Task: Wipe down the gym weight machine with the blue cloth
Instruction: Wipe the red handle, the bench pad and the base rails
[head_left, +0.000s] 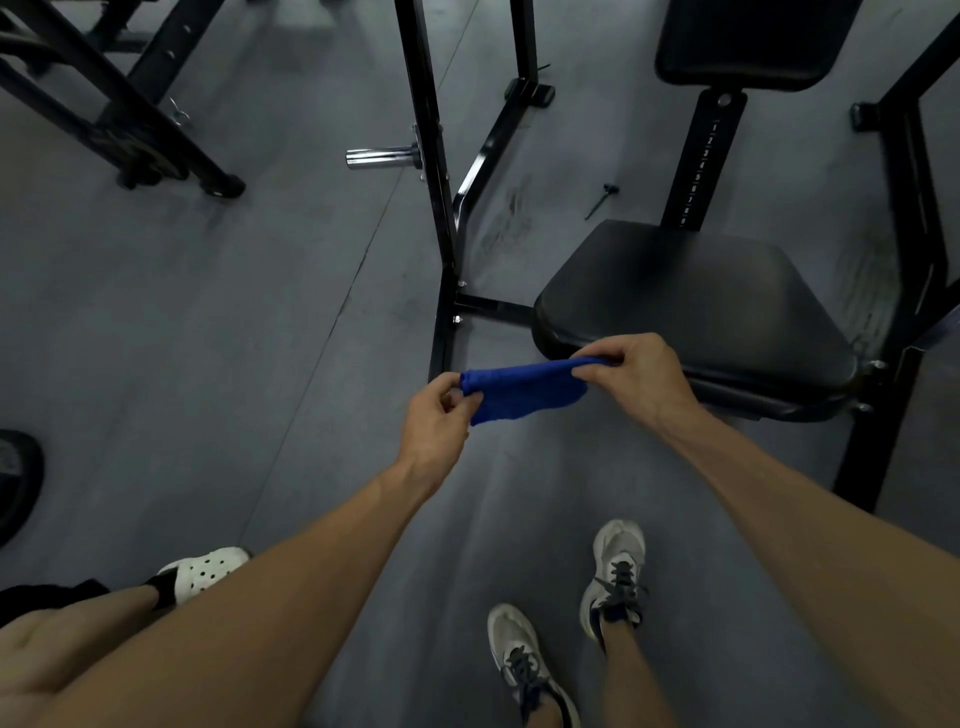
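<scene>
The blue cloth (524, 388) hangs in the air between both hands, just before the black seat (691, 296). The left hand (435, 422) pinches one end and the right hand (636, 375) pinches the other. It looks soft, light and limp, so I think bunching it in one palm will grip best.

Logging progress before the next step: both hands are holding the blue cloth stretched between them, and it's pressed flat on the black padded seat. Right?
Not quite. The head view shows the left hand and right hand pinching the blue cloth between them, but it hangs in the air in front of the black padded seat, not pressed flat on it.
</scene>
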